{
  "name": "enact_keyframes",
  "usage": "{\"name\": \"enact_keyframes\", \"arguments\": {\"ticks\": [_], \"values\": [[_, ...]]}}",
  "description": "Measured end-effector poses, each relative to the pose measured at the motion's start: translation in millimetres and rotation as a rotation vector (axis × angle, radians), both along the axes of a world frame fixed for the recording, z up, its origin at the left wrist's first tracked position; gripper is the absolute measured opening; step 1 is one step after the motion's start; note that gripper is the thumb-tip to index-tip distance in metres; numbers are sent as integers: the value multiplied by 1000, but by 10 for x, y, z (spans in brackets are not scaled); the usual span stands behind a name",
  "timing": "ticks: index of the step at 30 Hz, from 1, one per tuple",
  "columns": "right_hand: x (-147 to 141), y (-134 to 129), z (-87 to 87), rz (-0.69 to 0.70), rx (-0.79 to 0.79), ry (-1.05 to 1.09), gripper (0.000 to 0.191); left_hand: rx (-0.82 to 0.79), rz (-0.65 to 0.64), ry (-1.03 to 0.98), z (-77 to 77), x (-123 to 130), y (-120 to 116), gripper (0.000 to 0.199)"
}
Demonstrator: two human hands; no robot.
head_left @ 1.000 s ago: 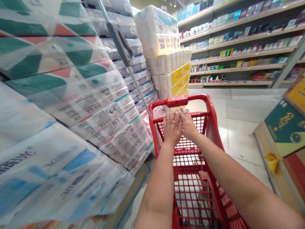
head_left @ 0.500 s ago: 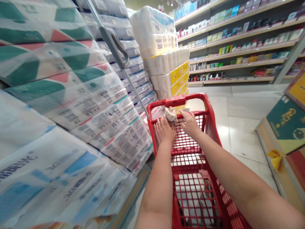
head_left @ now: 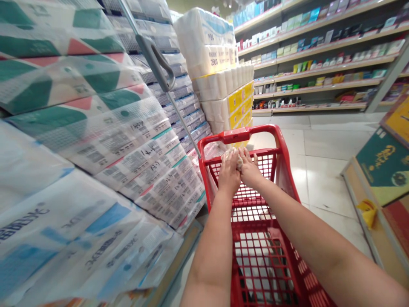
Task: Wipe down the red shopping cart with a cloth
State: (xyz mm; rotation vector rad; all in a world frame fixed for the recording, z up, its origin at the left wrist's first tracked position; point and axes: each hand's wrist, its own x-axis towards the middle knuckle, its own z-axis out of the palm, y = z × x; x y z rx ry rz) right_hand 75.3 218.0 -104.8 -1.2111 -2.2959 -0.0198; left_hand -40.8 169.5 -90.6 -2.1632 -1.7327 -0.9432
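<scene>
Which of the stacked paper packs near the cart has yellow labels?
The toilet-roll stack straight ahead, beyond the red cart: only it shows yellow labels; the packs on the left are printed green or blue.

From here, the clearest thing I can read is "2500", printed in dark figures on the white toilet-paper pack point(head_left: 204, 47) at the top of the stack. On the big wrapped pack point(head_left: 105, 140) to the left, white labels point(head_left: 137, 147) carry barcodes and rows of tiny print, and one reads "14.5" in dark figures. The neighbouring figures look similar, but I can't confirm them. The blue lettering on the lower pack point(head_left: 79, 238) is too warped to read. The green board point(head_left: 385, 179) on the right has gold script that I can't make out.
</scene>
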Motion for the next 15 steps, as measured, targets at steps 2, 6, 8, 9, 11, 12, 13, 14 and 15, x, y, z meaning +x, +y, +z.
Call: {"name": "enact_keyframes", "arguments": {"ticks": [2, 6, 8, 9, 11, 12, 13, 14, 15], "values": [[15, 1, 4, -22, 23, 25, 62, -35, 37, 62, -7, -12, -6, 67], [93, 12, 41, -136, 40, 188, 51, -61, 347, 77, 8, -17, -46, 61], [130, 17, 66, -176, 37, 249, 48, -45, 389, 94, 8, 25, -62, 60], [142, 19, 77, -186, 36, 264, 46, -35, 360, 116, 3, 56, -66, 61], [154, 18, 90, -188, 37, 271, 42, -22, 253, 183, -19, 116, -64, 61], [155, 17, 92, -184, 37, 271, 41, -22, 211, 214, -31, 135, -59, 59], [155, 15, 92, -178, 38, 270, 40, -23, 198, 232, -43, 143, -52, 57], [154, 14, 91, -170, 39, 270, 40, -23, 224, 229, -52, 138, -44, 55], [153, 14, 89, -166, 40, 273, 40, -20, 283, 207, -60, 122, -37, 55]]}}
